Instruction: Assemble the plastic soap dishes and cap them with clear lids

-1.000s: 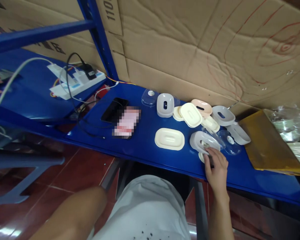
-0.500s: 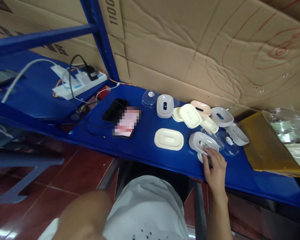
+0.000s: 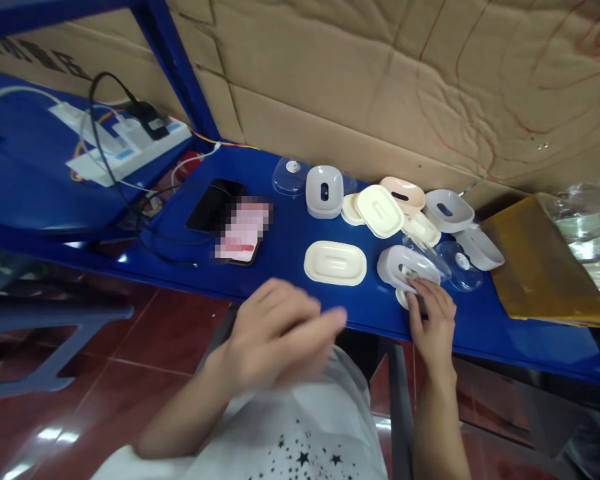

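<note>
I'm wearing a white top (image 3: 290, 427) in soft, loosely creased cloth, with a faint bluish-grey cast in its folds. Solid black stars (image 3: 303, 458) are scattered over the front: a couple of bigger five-pointed ones low down, with smaller ones and tiny specks around them. Pale cloth of the same sort shows by my left elbow (image 3: 147, 437). My left hand (image 3: 280, 340) is bare and blurred; my right hand (image 3: 434, 317) and forearm (image 3: 437, 413) are bare too

the shirt (image 3: 305, 427) is white with black stars.
</note>
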`<state>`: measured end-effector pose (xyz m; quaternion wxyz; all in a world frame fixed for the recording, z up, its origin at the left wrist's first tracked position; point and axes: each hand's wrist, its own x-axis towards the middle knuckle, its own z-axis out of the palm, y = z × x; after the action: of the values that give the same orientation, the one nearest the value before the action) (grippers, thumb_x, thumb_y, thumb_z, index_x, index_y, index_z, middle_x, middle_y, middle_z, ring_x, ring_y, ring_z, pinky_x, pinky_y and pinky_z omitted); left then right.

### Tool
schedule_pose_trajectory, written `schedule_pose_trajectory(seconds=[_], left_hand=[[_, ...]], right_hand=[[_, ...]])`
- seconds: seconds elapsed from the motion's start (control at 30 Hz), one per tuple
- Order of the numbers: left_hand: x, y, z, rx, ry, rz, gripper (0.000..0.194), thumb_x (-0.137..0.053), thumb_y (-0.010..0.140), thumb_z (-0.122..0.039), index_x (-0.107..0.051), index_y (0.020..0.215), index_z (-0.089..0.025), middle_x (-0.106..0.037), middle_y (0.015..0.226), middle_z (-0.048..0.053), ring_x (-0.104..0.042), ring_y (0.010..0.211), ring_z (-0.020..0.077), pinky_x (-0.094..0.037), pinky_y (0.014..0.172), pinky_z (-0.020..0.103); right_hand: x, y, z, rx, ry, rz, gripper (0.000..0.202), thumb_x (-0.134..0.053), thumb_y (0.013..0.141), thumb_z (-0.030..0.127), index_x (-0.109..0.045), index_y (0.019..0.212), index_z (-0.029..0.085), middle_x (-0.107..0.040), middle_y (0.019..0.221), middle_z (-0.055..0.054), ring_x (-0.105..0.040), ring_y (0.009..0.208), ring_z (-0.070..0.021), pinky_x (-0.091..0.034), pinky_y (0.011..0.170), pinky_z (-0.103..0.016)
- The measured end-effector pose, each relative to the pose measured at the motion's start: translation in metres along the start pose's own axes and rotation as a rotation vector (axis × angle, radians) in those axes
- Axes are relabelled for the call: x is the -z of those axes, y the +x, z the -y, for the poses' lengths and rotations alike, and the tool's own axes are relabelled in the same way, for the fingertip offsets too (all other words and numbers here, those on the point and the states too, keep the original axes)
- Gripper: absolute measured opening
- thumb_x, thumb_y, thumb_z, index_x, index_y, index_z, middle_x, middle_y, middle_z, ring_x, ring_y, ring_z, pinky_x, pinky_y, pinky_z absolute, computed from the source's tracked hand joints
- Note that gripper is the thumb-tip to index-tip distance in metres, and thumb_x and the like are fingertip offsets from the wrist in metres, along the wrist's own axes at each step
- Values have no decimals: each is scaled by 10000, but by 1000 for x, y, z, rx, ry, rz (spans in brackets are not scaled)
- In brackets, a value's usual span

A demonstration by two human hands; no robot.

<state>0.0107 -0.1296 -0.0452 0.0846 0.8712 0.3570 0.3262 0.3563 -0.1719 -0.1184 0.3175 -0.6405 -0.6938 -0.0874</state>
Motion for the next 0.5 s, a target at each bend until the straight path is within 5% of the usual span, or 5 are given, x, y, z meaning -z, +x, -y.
schedule_pose_trajectory(seconds=[0.1, 0.23, 0.33, 0.5], left_hand=[[-16, 15, 28, -29, 135, -23, 336, -592, 1083, -223, -648, 1413, -256, -741, 1280, 94, -696, 1181, 273, -562, 1013, 488], [-38, 23, 60, 40, 125, 53, 432, -621, 1075, -347, -605, 1479, -195, -608, 1524, 170, -588, 1390, 343, -508, 1119, 542], [-53, 18, 68, 8, 67, 123, 461, -643, 1064, -372, -597, 1493, -210, -506, 1632, 184, -498, 1497, 355, -447, 1198, 564], [-62, 11, 69, -3, 60, 182, 411, -629, 1077, -354, -609, 1463, -214, -550, 1598, 169, -504, 1494, 335, -432, 1213, 550]], right_hand=[[2, -2, 0, 35, -11, -32, 272, -631, 1067, 277, -735, 1316, 244, -773, 1293, -101, -681, 1262, -305, -479, 1091, -481], [3, -5, 1, 77, -39, -57, 282, -660, 1044, 232, -733, 1316, 251, -779, 1273, -101, -695, 1239, -307, -475, 1077, -475], [1, -6, 2, 80, -78, -29, 300, -641, 1053, 216, -716, 1341, 255, -768, 1303, -107, -686, 1258, -307, -450, 1072, -471], [4, 5, -1, 20, -162, -3, 264, -584, 1084, 266, -716, 1311, 241, -758, 1327, -111, -677, 1265, -323, -412, 1073, -494]])
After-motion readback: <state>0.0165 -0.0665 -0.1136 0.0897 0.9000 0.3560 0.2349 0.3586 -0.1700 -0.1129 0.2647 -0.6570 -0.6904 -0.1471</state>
